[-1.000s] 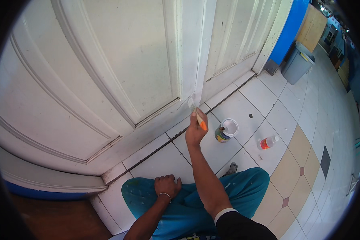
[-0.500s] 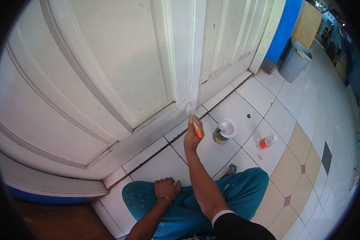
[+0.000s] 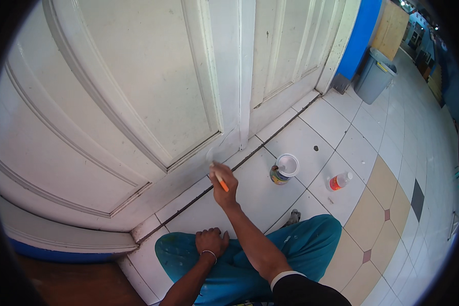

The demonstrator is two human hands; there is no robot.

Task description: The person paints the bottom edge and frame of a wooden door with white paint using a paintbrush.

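My right hand (image 3: 223,184) is closed round a paintbrush (image 3: 221,180) with an orange-tipped handle. The brush's pale bristles touch or nearly touch the bottom rail of the white panelled door (image 3: 153,92). My left hand (image 3: 212,241), a bracelet at its wrist, rests with fingers loosely spread on my teal trouser leg and holds nothing. Right of the brush, an open paint can (image 3: 281,176) with white paint inside stands on the floor tiles. Farther right is a clear plastic bottle (image 3: 340,181) with a red and yellow label and white cap.
A second white door panel (image 3: 290,56) continues to the right, beside a blue post (image 3: 358,48). A grey bin (image 3: 375,79) stands there, with a wooden board (image 3: 391,30) behind it. A dark gap runs along the floor below the doors. My foot (image 3: 294,217) shows beside my knee.
My right hand has moved left with the paintbrush, from the upright between the doors to the left door's bottom rail. The left hand stays on my leg.
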